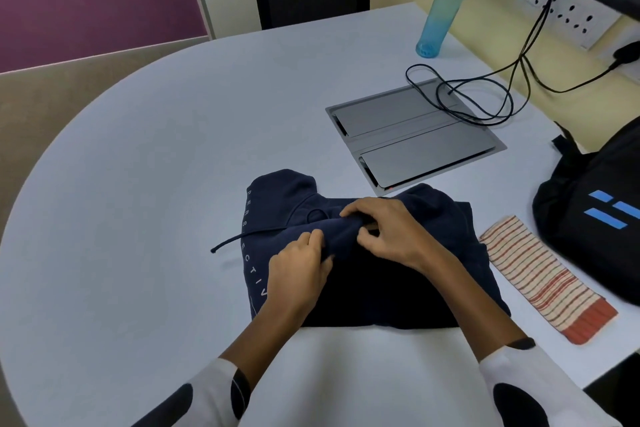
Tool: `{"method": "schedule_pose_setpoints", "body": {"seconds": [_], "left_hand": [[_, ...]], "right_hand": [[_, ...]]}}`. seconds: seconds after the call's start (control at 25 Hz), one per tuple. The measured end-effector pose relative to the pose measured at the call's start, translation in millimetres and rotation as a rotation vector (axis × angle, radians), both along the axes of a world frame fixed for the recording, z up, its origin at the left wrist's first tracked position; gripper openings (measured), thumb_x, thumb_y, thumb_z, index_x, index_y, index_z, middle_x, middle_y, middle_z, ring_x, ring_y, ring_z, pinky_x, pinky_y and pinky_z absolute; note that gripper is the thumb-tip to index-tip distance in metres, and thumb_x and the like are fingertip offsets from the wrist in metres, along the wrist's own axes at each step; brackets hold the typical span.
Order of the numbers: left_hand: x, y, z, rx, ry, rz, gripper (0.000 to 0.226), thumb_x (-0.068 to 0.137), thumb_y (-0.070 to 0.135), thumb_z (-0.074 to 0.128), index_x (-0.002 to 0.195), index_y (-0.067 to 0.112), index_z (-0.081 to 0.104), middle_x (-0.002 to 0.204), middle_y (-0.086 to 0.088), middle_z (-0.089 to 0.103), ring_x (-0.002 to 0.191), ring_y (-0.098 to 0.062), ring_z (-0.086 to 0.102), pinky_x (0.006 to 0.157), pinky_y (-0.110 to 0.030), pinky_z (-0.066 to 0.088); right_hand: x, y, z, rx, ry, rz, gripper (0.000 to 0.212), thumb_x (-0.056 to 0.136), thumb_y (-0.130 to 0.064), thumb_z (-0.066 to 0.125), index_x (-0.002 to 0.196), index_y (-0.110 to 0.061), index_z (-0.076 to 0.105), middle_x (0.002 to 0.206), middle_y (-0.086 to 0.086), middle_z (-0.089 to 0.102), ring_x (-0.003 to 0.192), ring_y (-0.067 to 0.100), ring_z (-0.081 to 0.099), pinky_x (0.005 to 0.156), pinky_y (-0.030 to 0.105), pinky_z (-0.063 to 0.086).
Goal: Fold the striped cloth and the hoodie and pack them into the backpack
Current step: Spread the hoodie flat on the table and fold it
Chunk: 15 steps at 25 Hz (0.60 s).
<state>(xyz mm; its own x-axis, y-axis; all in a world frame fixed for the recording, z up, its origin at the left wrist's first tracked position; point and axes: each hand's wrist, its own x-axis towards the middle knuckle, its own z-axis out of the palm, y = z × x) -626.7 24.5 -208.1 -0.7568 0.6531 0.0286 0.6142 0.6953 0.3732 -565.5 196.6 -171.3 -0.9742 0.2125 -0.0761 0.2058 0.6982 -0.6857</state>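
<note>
Two bare forearms, white sleeves point(512, 388) pushed up with large black spots, dark cuff edge at each, bare left hand point(298, 270), bare right hand point(388, 232)

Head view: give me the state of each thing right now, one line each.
hoodie: partly folded, flat on the table
left hand: pinching hoodie fabric
right hand: gripping the same fold
striped cloth: folded into a strip, lying beside the hoodie
backpack: on the table edge; whether open cannot be told
bottle: upright, capped
floor-box lid: closed
</note>
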Motion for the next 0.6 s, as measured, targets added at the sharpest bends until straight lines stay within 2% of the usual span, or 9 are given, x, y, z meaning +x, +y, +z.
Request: {"method": "schedule_pose_setpoints", "body": {"seconds": [0.08, 0.16, 0.24, 0.28, 0.32, 0.4, 0.48, 0.52, 0.6], "left_hand": [[-6, 1, -1, 0.058, 0.118, -0.067, 0.016, 0.081, 0.023, 0.063, 0.086, 0.014, 0.05, 0.078, 0.002, 0.061, 0.061, -0.017, 0.054, 0.045, -0.029, 0.034], [-8, 0, -4, 0.174, 0.192, -0.119, 0.019, 0.073, 0.017, 0.066, 0.077, 0.014, 0.047, 0.064, 0.003, 0.056, 0.048, -0.016, 0.048, 0.036, -0.027, 0.03], [-8, -3, -8, 0.248, 0.225, -0.182, 0.014, 0.074, 0.019, 0.055, 0.078, 0.016, 0.042, 0.063, 0.003, 0.053, 0.047, -0.014, 0.047, 0.035, -0.026, 0.03], [-6, -4, -10, 0.26, 0.231, -0.212, 0.014, 0.074, 0.019, 0.053, 0.079, 0.017, 0.04, 0.063, 0.003, 0.053, 0.048, -0.014, 0.047, 0.035, -0.025, 0.029], [-4, -5, -14, 0.261, 0.228, -0.246, 0.019, 0.073, 0.017, 0.057, 0.08, 0.018, 0.039, 0.064, 0.003, 0.052, 0.048, -0.013, 0.047, 0.035, -0.024, 0.029], [2, -10, -23, 0.241, 0.231, -0.295, 0.031, 0.068, 0.011, 0.069, 0.082, 0.018, 0.042, 0.066, 0.002, 0.053, 0.05, -0.012, 0.048, 0.035, -0.022, 0.03], [6, -13, -30, 0.222, 0.205, -0.286, 0.032, 0.065, 0.008, 0.074, 0.082, 0.017, 0.048, 0.068, 0.002, 0.054, 0.051, -0.013, 0.049, 0.035, -0.022, 0.032], [5, -13, -32, 0.233, 0.187, -0.266, 0.031, 0.066, 0.008, 0.073, 0.082, 0.017, 0.049, 0.069, 0.002, 0.055, 0.052, -0.013, 0.05, 0.035, -0.022, 0.033], [2, -11, -32, 0.272, 0.157, -0.236, 0.027, 0.069, 0.011, 0.066, 0.084, 0.018, 0.045, 0.071, 0.003, 0.056, 0.054, -0.012, 0.051, 0.035, -0.024, 0.037]], "right_hand": [[2, 2, -6, 0.097, -0.116, 0.114, 0.065, 0.076, -0.031, 0.071, 0.136, -0.022, 0.047, 0.12, -0.008, 0.049, 0.107, 0.005, 0.049, 0.094, 0.019, 0.04], [1, -2, -16, 0.256, -0.126, 0.108, 0.076, 0.07, -0.042, 0.078, 0.136, -0.023, 0.045, 0.117, -0.006, 0.045, 0.107, 0.009, 0.044, 0.092, 0.023, 0.039], [-4, -10, -27, 0.429, 0.01, 0.071, 0.054, 0.066, -0.029, 0.081, 0.114, -0.02, 0.06, 0.104, -0.001, 0.052, 0.094, 0.016, 0.05, 0.078, 0.027, 0.045], [-6, -14, -32, 0.478, 0.092, 0.038, 0.04, 0.063, -0.014, 0.08, 0.099, -0.018, 0.064, 0.094, 0.0, 0.056, 0.084, 0.019, 0.053, 0.069, 0.028, 0.046], [-7, -16, -37, 0.489, 0.162, -0.008, 0.035, 0.058, -0.001, 0.075, 0.087, -0.017, 0.063, 0.085, -0.001, 0.057, 0.075, 0.02, 0.053, 0.062, 0.027, 0.043], [-4, -16, -45, 0.441, 0.257, -0.072, 0.037, 0.053, 0.011, 0.065, 0.078, -0.016, 0.06, 0.077, -0.003, 0.057, 0.068, 0.019, 0.051, 0.059, 0.027, 0.042], [6, -12, -52, 0.373, 0.254, -0.046, 0.039, 0.057, 0.01, 0.061, 0.086, -0.015, 0.06, 0.086, -0.003, 0.058, 0.076, 0.017, 0.052, 0.065, 0.03, 0.048], [11, -10, -53, 0.317, 0.184, -0.006, 0.041, 0.061, 0.005, 0.063, 0.096, -0.017, 0.061, 0.095, -0.003, 0.057, 0.085, 0.015, 0.052, 0.073, 0.03, 0.05], [22, -8, -54, 0.14, -0.044, 0.046, 0.053, 0.07, -0.019, 0.075, 0.119, -0.024, 0.056, 0.11, -0.008, 0.049, 0.103, 0.009, 0.046, 0.089, 0.023, 0.044]]}}
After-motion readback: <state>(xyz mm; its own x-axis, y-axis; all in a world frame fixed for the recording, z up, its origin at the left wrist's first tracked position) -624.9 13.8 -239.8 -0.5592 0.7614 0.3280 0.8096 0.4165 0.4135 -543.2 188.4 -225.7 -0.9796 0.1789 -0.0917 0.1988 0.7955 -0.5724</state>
